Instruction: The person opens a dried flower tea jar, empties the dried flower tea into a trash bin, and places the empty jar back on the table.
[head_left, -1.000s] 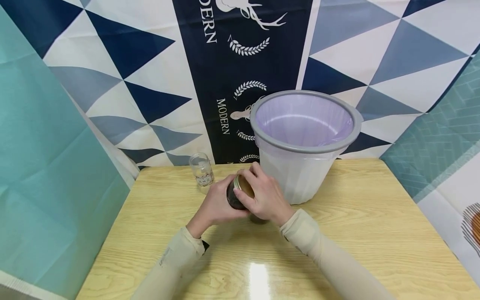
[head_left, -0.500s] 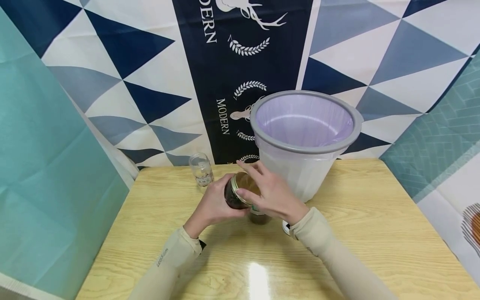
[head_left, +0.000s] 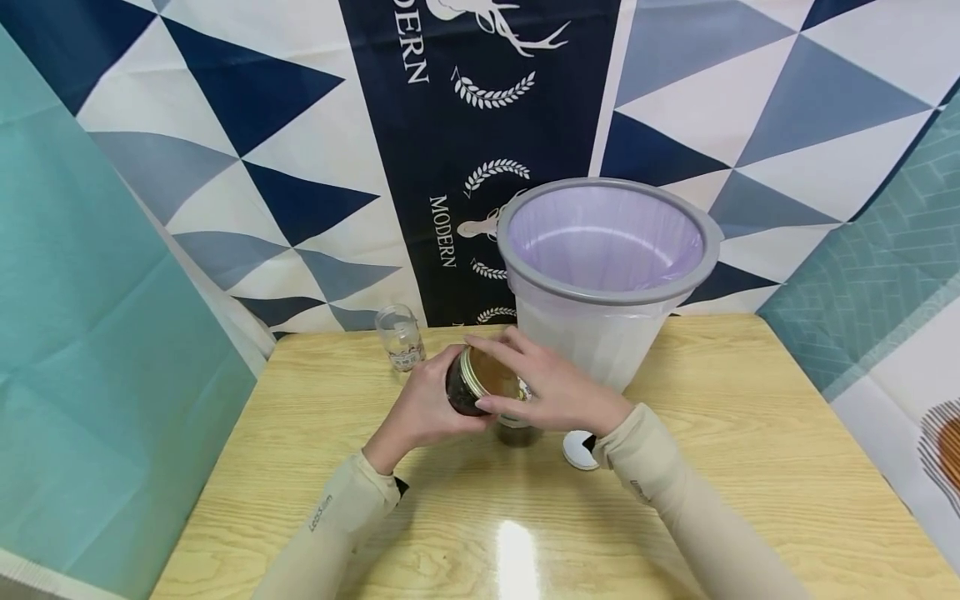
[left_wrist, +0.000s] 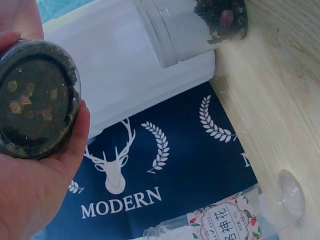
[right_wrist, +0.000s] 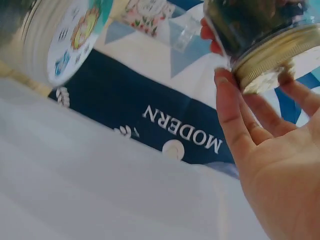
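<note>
In the head view my left hand (head_left: 427, 408) grips a round glass jar (head_left: 460, 392) by its side, tilted above the table. Dark bits with a few dried blossoms show through its base (left_wrist: 35, 105) in the left wrist view. The jar's gold screw lid (head_left: 489, 372) faces my right hand (head_left: 566, 393). That hand's thumb and fingers span the lid, touching its rim (right_wrist: 265, 62) in the right wrist view. Below the hands stands a second glass jar (head_left: 516, 434), partly hidden; its dried dark contents and rosebuds (left_wrist: 225, 17) show in the left wrist view.
A clear glass jar (head_left: 400, 337) with a floral label stands at the back left. A white round lid (head_left: 579, 451) lies by my right wrist. Behind my right hand is a white bin (head_left: 592, 333) with a grey rim and purple liner. Patterned cloth hangs along the table's back edge.
My right hand has turned and shifted slightly right, its fingers loosening and settling again on the gold lid. The white lid has come out from behind the right sleeve. The left hand keeps its hold.
</note>
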